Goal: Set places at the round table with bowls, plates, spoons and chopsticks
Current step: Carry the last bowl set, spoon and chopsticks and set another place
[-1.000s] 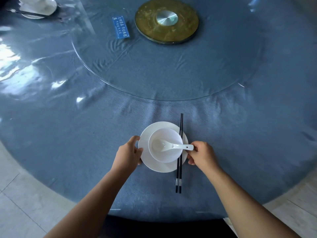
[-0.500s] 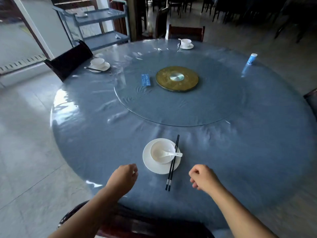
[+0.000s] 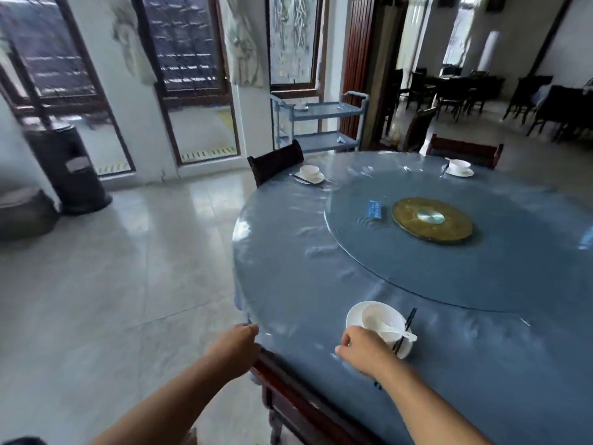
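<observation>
1. near the front rim of the round counter (image 3: pixel 321 268) sits one place setting: a white plate (image 3: pixel 353 316) with a white bowl (image 3: pixel 382 317) on it, a white spoon (image 3: pixel 399 332) lying in the bowl, and black chopsticks (image 3: pixel 410 319) laid across the plate's right side.
2. the right hand (image 3: pixel 361 348) hovers just in front of the plate, its fingers loosely curled with nothing in them.
3. the left hand (image 3: pixel 236 346) is at the counter's rim with its fingers curled; whether they grip the rim cannot be told through the blur.
4. the counter wears a blue cloth under shiny clear film. a glass turntable (image 3: pixel 481 271) covers its middle, with a gold hub (image 3: pixel 431 220) and a small blue card (image 3: pixel 374 209).
5. two more white settings (image 3: pixel 310 174) (image 3: pixel 459 167) lie at the far rim, each before a dark wooden chair (image 3: pixel 276 160).
6. beyond stand a pale blue cart (image 3: pixel 321 123), tall windows (image 3: pixel 192 75), a black bin (image 3: pixel 69 168) and a glossy tiled floor (image 3: pixel 128 284).
</observation>
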